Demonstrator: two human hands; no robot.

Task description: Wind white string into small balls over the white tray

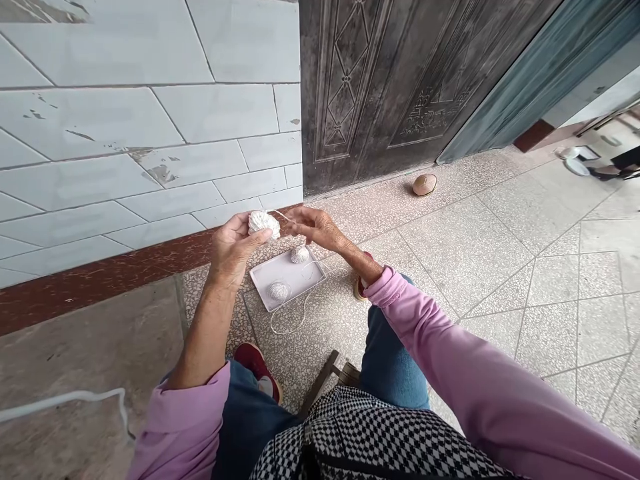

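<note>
My left hand [234, 248] is closed round a white ball of string [264, 223], held up in front of me. My right hand [316, 227] pinches the strand [281, 213] that leads off the ball, just to its right. Below the hands a white tray [273, 271] lies on the floor with two smaller balls of string in it, one at the far end [300, 254] and one at the near end [279, 291]. A loose loop of string [293, 321] trails from the tray onto the floor.
I sit on a low seat, knees in blue trousers, red shoes [260, 369] on the speckled tile floor. A white tiled wall [150, 133] stands left, a dark metal door [390, 87] ahead. A small round brown object [425, 185] lies by the door. A white cord [65, 400] runs along the left.
</note>
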